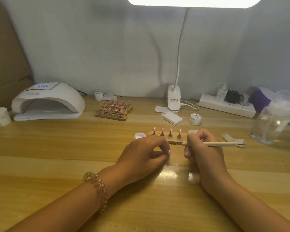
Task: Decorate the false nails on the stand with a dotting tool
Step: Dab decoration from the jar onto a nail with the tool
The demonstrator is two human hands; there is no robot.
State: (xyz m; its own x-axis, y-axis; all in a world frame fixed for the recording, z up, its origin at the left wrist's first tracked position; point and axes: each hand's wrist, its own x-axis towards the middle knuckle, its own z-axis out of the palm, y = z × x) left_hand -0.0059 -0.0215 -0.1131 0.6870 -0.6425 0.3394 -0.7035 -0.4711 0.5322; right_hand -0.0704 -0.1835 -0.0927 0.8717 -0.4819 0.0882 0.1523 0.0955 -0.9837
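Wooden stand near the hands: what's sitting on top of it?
Four pink false nails on small dark holders. The right hand covers the stand at its right end, so any more there are hidden.

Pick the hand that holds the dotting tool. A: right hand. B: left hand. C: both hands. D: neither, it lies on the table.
A: the right hand grips the dotting tool near one tip, while the left hand does not touch it.

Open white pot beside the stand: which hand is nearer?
Left. The left hand rests just in front of the pot; the right hand, holding the dotting tool, is at the stand's opposite end.
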